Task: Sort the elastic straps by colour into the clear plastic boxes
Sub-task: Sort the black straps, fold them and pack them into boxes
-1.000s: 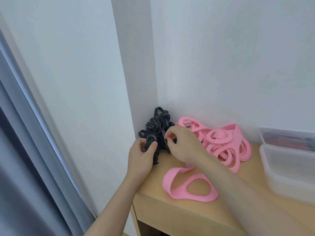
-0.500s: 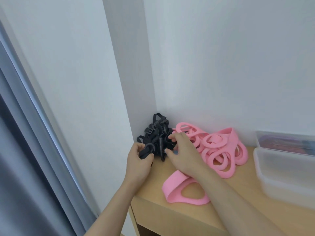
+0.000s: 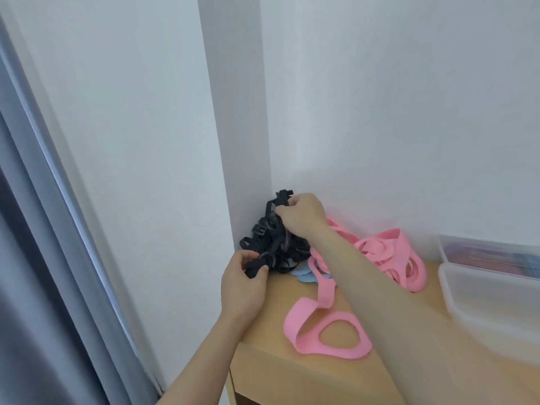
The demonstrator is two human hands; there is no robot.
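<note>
A tangle of black elastic straps (image 3: 274, 244) is bunched in the corner where the wooden table (image 3: 271, 372) meets the walls. My left hand (image 3: 242, 285) pinches the lower end of the black bunch. My right hand (image 3: 301, 214) grips its top and holds it lifted. Pink straps (image 3: 388, 255) lie piled to the right, with one long pink loop (image 3: 327, 337) trailing toward the front. A light blue strap (image 3: 304, 274) shows under the black ones. An empty clear plastic box (image 3: 493, 299) stands at the right edge.
A second clear box (image 3: 491, 252) with dark contents sits behind the first against the wall. White walls close in at the back and left. A grey curtain (image 3: 35, 258) hangs at the far left. The table's front-left corner edge is near my left forearm.
My right hand has risen to the top of the black bunch and lifted it, uncovering a light blue strap beneath. My left hand keeps its hold on the lower end.
</note>
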